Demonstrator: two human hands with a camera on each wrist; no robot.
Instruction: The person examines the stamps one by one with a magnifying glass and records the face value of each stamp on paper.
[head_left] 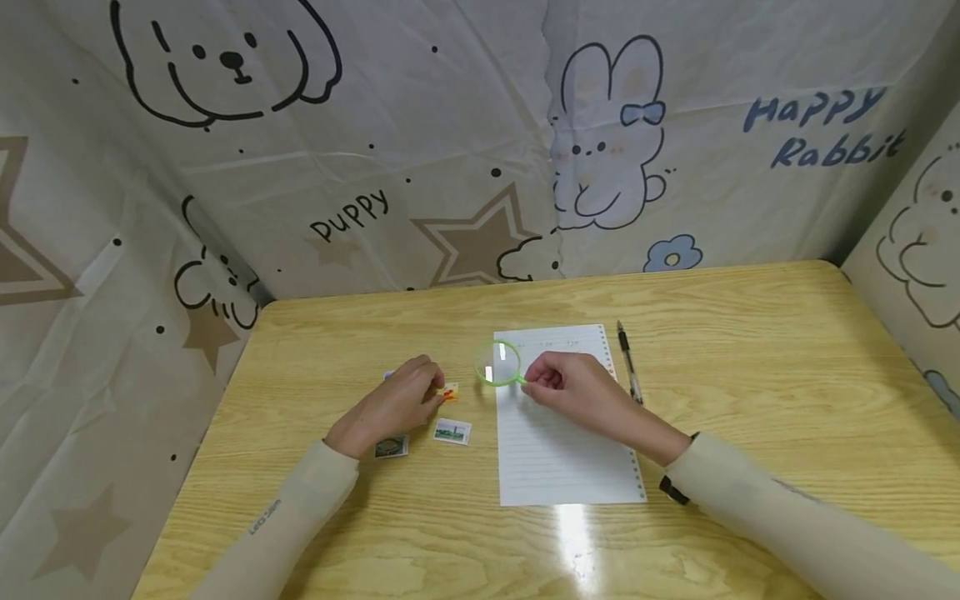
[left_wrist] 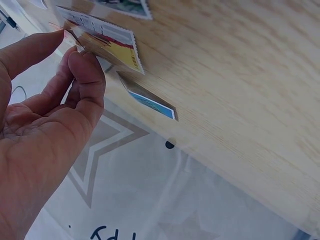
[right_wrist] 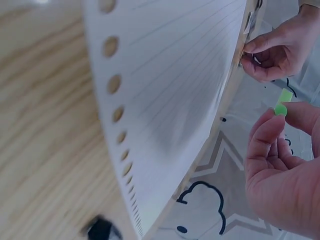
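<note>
My left hand (head_left: pixel 397 402) pinches a small red-and-yellow stamp (head_left: pixel 449 392) between thumb and fingertips, close over the table. Beside those fingertips, a stamp with grey, red and yellow bands (left_wrist: pixel 112 42) shows in the left wrist view; the hand hides it in the head view. A blue-edged stamp (left_wrist: pixel 152 104) lies farther back. Nearer me are a stamp with a green landscape (head_left: pixel 452 431) and a dark green one (head_left: pixel 392 447). By its short handle, my right hand (head_left: pixel 573 382) holds a green-rimmed magnifying glass (head_left: pixel 498 363) above the left edge of the lined paper (head_left: pixel 562 458).
Right of the paper lies a black pen (head_left: pixel 629 358). The paper has punched holes along its right side and faint writing near its top. Behind the wooden table (head_left: pixel 750 358) hangs a printed cloth (head_left: pixel 450 125), which also closes off both sides.
</note>
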